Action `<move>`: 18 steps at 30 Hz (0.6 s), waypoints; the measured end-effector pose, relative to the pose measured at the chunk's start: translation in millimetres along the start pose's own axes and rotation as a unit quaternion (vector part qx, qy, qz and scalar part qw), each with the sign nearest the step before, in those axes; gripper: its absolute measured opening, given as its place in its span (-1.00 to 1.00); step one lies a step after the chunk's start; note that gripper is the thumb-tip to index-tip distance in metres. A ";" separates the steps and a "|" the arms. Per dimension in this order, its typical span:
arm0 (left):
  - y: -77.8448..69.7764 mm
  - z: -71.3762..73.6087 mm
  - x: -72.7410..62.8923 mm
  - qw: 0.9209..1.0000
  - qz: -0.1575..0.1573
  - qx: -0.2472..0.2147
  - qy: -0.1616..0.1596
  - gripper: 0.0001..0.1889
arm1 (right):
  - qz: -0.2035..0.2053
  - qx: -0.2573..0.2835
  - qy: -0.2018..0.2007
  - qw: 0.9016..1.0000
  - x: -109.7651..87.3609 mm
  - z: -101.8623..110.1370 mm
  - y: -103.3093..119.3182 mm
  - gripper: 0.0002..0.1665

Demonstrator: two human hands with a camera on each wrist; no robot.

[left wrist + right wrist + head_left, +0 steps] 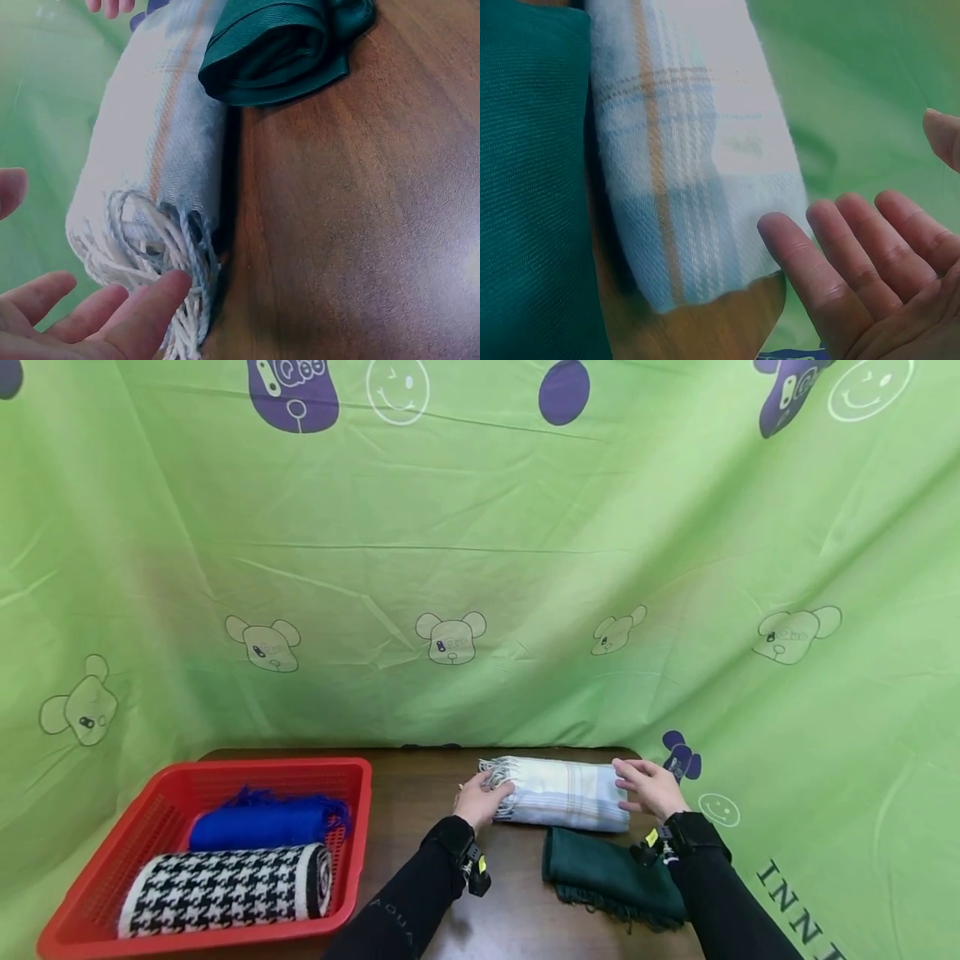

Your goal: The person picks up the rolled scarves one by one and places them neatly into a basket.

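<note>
A pale blue and white plaid scarf (566, 793), rolled or folded into a long bundle with fringe at its left end, lies on the table near the curtain. My left hand (480, 800) is at the fringed end, fingers extended; in the left wrist view the fingertips (176, 285) overlap the fringe. At the opposite end is my right hand (651, 789), its fingers loosely spread beside the scarf's plain end, holding nothing. A dark green scarf (611, 872), folded with fringe along its near side, lies in front of the plaid one, partly under my right forearm in the head view.
On the left stands a red plastic basket (363, 827). In it lie a rolled blue scarf (258, 825) and a rolled black-and-white houndstooth scarf (225, 892). A green printed curtain (450, 568) hangs behind and at both sides of the brown wooden table (420, 785).
</note>
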State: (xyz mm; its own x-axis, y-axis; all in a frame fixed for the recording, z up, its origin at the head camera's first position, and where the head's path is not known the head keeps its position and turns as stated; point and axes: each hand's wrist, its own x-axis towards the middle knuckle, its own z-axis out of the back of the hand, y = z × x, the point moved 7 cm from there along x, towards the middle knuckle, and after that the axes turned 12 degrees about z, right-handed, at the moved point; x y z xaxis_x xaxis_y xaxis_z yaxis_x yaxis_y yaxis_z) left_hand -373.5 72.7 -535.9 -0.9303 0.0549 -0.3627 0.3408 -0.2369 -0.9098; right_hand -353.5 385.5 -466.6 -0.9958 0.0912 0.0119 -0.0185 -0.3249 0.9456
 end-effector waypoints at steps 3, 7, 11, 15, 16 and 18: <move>3.0 -1.1 0.2 1.000 0.005 -0.004 -0.001 -0.23 | -0.005 -0.001 -0.002 1.000 -0.6 1.1 -4.0 -0.13; 5.0 -2.8 -0.7 1.000 0.009 -0.016 -0.001 -0.25 | -0.011 -0.002 -0.006 1.000 0.0 3.2 -12.2 -0.12; 5.7 -4.7 0.0 1.000 0.008 -0.019 -0.002 -0.25 | -0.014 -0.002 -0.009 1.000 2.2 6.5 -20.3 -0.09; 8.4 -6.6 3.5 1.000 0.015 -0.018 0.002 -0.25 | -0.019 -0.007 -0.003 1.000 4.5 9.9 -25.8 -0.06; 8.7 -7.0 4.4 1.000 0.016 -0.019 0.003 -0.25 | -0.022 -0.009 -0.001 1.000 4.6 10.4 -26.8 -0.05; 9.0 -7.4 5.8 1.000 0.017 -0.020 0.006 -0.25 | -0.031 -0.017 0.005 0.999 4.6 10.6 -28.8 -0.04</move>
State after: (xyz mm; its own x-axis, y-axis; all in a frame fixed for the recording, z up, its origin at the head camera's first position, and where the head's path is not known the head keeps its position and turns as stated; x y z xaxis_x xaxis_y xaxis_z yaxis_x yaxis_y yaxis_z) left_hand -374.8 78.0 -547.7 -0.9164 0.0590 -0.3958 0.3776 -0.2000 -0.9041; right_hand -356.5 405.2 -490.3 -0.9936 0.1020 -0.0491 -0.0820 -0.3500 0.9331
